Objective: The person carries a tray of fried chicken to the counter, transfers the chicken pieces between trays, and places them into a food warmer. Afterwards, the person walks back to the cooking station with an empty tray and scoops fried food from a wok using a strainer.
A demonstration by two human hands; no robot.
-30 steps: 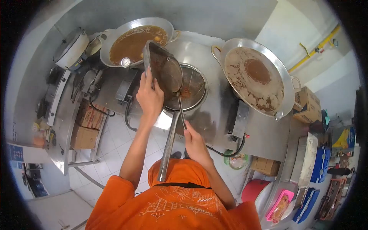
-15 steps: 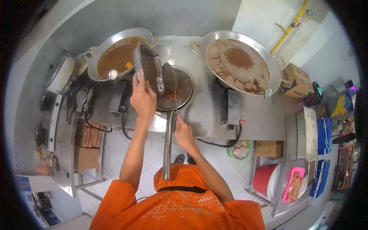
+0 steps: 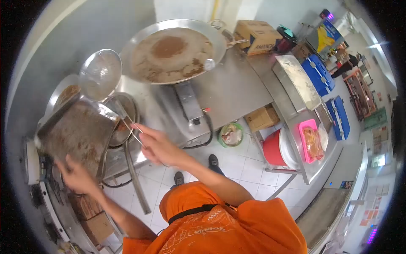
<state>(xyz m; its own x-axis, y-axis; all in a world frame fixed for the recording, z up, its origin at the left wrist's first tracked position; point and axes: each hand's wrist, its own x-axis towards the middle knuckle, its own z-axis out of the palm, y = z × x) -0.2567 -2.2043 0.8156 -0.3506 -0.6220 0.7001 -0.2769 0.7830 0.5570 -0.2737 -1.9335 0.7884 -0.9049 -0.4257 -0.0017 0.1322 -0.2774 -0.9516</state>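
My left hand (image 3: 78, 178), slightly blurred, grips the near edge of a tilted metal tray (image 3: 72, 135) with brown residue on its surface. My right hand (image 3: 160, 148) is closed around the thin wire handle of a round mesh skimmer (image 3: 100, 74). The skimmer is raised above the tray's far edge, its mesh facing me. Below and partly hidden by the tray and skimmer handle is a round long-handled pan (image 3: 137, 182) with small reddish-brown bits in it. At the far left a wok (image 3: 63, 81) with brown liquid is mostly covered by the tray.
A large wok (image 3: 218, 42) of brown, foamy liquid stands on the steel counter (image 3: 237, 89), above a burner (image 3: 189, 101). A cardboard box (image 3: 258, 36) sits behind it. To the right are a side table with a pink tray (image 3: 311, 142), a red bucket (image 3: 275, 148) and blue coolers (image 3: 318, 75).
My view has swung right and tilted. The skimmer has risen out of the pan in my right hand. My left hand has tipped the tray so its broad inner face shows.
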